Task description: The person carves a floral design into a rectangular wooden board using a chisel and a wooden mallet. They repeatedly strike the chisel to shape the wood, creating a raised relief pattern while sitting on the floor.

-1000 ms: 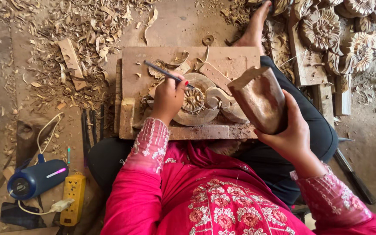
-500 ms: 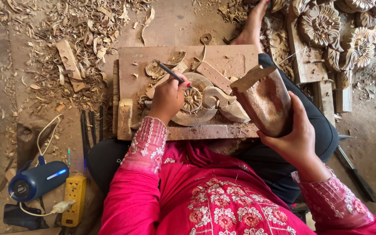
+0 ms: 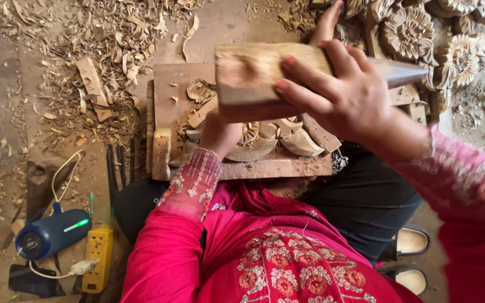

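Observation:
My right hand (image 3: 343, 95) grips a thick wooden mallet (image 3: 254, 78), raised close to the camera and lying across the view. Below it my left hand (image 3: 220, 134) rests on a carved floral wood piece (image 3: 259, 147) that lies on a flat wooden board (image 3: 169, 95). The left fingers are closed around a chisel, but the mallet hides its shaft. The mallet also covers much of the carving.
Wood shavings (image 3: 85, 39) cover the floor at the upper left. Dark chisels (image 3: 120, 168) lie left of the board. A blue speaker (image 3: 51, 233) and a yellow power strip (image 3: 97, 258) sit at the lower left. Finished carved rosettes (image 3: 411, 28) are stacked at the upper right, beside a bare foot (image 3: 326, 22).
My right hand has swung the mallet up from the right side to above the carving, close to the camera. The left hand stays on the carving.

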